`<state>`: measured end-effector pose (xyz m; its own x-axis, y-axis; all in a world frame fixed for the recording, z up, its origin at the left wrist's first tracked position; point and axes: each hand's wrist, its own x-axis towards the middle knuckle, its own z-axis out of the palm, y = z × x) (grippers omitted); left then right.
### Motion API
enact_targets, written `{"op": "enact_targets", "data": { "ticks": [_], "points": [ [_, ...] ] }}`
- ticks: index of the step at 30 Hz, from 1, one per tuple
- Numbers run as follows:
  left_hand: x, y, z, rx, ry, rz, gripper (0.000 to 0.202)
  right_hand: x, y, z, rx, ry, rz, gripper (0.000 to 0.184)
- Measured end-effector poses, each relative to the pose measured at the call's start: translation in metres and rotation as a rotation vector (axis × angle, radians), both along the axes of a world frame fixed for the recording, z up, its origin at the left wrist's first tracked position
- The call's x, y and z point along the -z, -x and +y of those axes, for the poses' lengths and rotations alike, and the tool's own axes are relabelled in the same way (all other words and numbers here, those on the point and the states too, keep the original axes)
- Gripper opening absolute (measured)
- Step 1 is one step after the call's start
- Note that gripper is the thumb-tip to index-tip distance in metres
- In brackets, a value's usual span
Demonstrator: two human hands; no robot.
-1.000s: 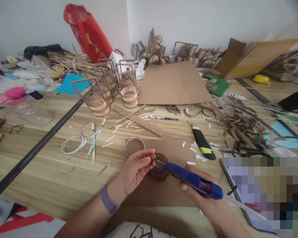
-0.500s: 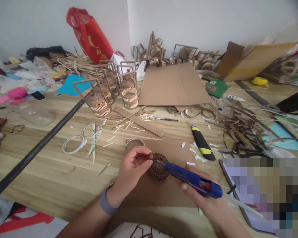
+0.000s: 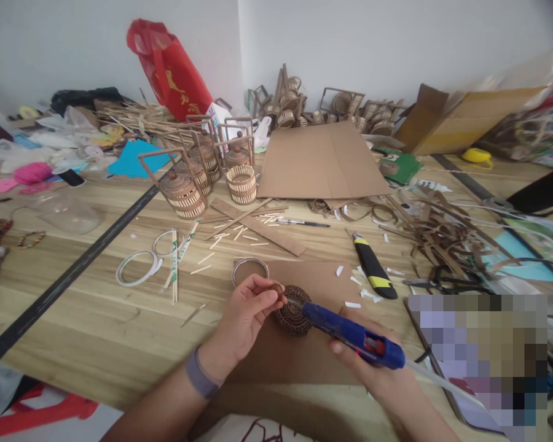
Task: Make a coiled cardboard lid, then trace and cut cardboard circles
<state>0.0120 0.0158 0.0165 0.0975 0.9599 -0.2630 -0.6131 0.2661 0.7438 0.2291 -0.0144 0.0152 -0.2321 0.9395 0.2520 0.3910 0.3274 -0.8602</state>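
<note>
I've got the bead pinched in my left hand, just left of the gun tip; my right hand is wrapped round the gun. Bead looks light, hard, maybe slippery, so I'd hold its left side. Coil on the near card seems crushable: rim only.

Glue gun: smooth blue plastic with a slight sheen. Coiled disc: matt corrugated cardboard, rough and ridged. Round knob: brown, too small for its material to be told. Base sheet: smooth, matt cardboard. Tabletop: smooth, wood-grained. Utility knife: matt black and yellow casing. Red bag: creased, softly glossy.
</note>
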Motion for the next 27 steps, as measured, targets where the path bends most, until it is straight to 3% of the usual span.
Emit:
{"op": "enact_targets", "data": {
  "ticks": [27],
  "points": [
    [0.0003,-0.0015,-0.0001,0.051,0.058,-0.059,0.039,0.0046,-0.0012,0.0023,0.009,-0.039,-0.092,0.045]
  ]
}}
